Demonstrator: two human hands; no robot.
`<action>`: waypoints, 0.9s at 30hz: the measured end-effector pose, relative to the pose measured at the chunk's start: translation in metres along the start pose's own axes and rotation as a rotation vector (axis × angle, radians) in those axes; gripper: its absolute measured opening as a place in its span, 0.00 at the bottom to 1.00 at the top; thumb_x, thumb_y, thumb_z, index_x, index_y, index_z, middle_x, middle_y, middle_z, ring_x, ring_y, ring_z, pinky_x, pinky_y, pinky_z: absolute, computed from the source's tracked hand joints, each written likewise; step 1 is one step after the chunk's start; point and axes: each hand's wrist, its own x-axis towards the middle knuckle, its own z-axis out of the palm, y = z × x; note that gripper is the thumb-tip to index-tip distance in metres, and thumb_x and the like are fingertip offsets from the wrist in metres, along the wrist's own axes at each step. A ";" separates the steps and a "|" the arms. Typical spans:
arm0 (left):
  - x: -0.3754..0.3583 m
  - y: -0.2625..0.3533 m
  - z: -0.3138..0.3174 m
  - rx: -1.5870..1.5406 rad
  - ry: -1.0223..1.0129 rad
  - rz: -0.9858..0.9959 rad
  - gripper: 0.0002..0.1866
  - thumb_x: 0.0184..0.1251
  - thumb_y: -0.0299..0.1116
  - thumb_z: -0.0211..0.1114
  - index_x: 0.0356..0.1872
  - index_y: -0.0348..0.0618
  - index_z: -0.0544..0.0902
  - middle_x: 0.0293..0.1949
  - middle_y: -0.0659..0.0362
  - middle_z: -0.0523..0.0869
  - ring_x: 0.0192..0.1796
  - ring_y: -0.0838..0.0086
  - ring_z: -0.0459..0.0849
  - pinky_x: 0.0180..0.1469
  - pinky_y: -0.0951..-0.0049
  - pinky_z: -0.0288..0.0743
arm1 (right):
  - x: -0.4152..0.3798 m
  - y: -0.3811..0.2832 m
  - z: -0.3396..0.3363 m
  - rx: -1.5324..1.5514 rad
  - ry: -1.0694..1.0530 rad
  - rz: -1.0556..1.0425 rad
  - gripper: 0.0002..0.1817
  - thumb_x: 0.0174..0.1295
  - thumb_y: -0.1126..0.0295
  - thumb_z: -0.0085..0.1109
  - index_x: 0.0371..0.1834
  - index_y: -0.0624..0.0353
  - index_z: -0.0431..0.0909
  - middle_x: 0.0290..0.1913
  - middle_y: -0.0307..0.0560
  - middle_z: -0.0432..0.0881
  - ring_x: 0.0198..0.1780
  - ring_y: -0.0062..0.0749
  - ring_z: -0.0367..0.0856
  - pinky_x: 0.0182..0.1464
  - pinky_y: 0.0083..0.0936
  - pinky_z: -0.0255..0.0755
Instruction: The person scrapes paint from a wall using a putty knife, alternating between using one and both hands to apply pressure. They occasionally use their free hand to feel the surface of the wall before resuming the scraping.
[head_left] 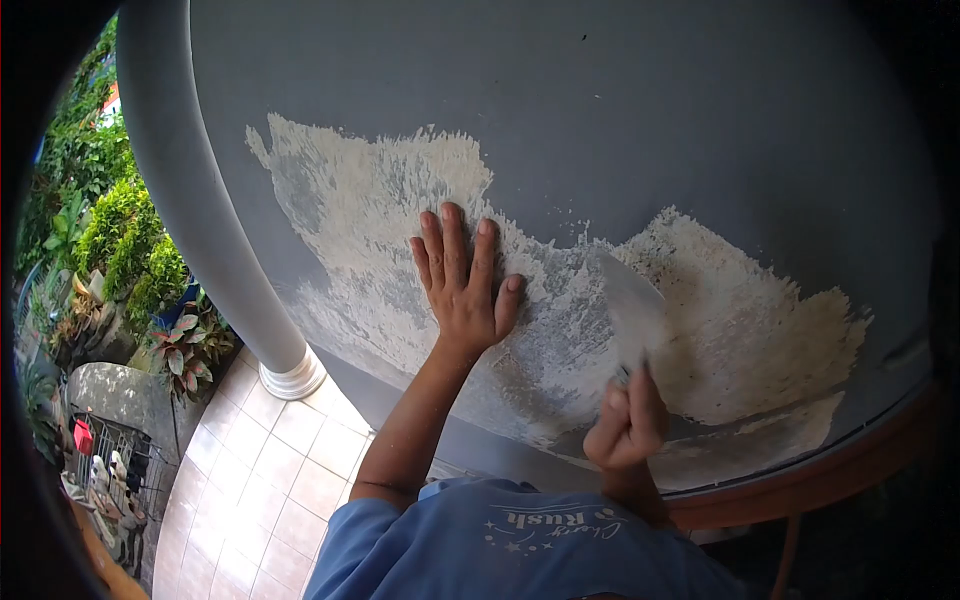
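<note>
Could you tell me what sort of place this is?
Probably a house porch: a grey wall with scraped paint, a round column on a tiled floor, and garden plants beside it.

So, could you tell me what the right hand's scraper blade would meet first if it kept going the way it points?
The right hand holds a scraper pointing up the wall. Straight on, its tip would probably reach the edge of the grey paint just above the scraped patch; depth is hard to judge.
</note>
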 end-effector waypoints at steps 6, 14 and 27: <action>-0.003 0.003 -0.001 -0.024 -0.010 -0.012 0.31 0.73 0.47 0.39 0.72 0.39 0.59 0.72 0.35 0.52 0.76 0.41 0.45 0.74 0.48 0.32 | 0.008 0.010 0.014 -0.061 -0.159 0.036 0.21 0.60 0.81 0.46 0.57 0.73 0.70 0.25 0.53 0.76 0.20 0.40 0.75 0.21 0.27 0.70; -0.003 0.002 0.000 -0.020 -0.003 -0.012 0.31 0.73 0.47 0.39 0.72 0.39 0.59 0.72 0.35 0.52 0.76 0.41 0.45 0.74 0.47 0.32 | 0.006 0.025 0.016 -0.080 -0.091 -0.014 0.22 0.61 0.79 0.47 0.59 0.75 0.68 0.25 0.52 0.75 0.19 0.39 0.74 0.22 0.26 0.71; -0.004 -0.001 0.002 -0.011 0.007 -0.004 0.32 0.73 0.47 0.39 0.72 0.38 0.59 0.72 0.35 0.53 0.76 0.41 0.45 0.74 0.47 0.32 | -0.008 0.020 0.002 -0.039 0.020 -0.100 0.21 0.57 0.82 0.48 0.55 0.75 0.72 0.24 0.50 0.74 0.20 0.39 0.75 0.21 0.30 0.69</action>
